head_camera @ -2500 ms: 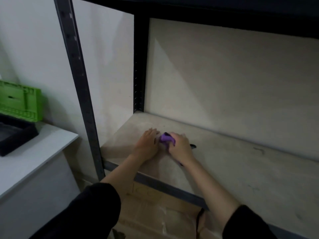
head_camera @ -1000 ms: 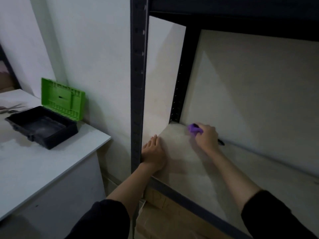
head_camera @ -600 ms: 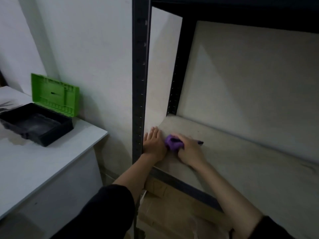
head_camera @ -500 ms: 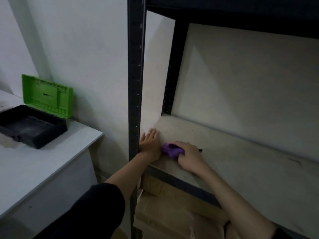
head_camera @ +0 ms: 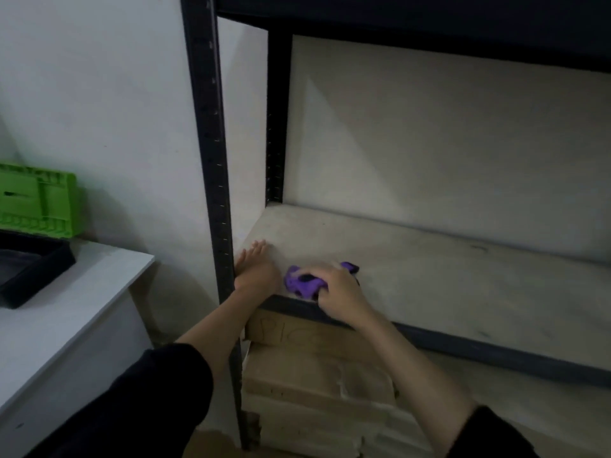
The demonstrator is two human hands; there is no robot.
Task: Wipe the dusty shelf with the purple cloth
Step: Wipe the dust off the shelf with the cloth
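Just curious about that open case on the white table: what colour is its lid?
Bright green lid, over a black tray; seen in the head view.

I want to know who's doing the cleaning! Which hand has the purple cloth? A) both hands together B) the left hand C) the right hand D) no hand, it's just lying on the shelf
C: the right hand is bunched around the purple cloth near the front edge of the shelf, while the left hand lies flat and empty beside it.
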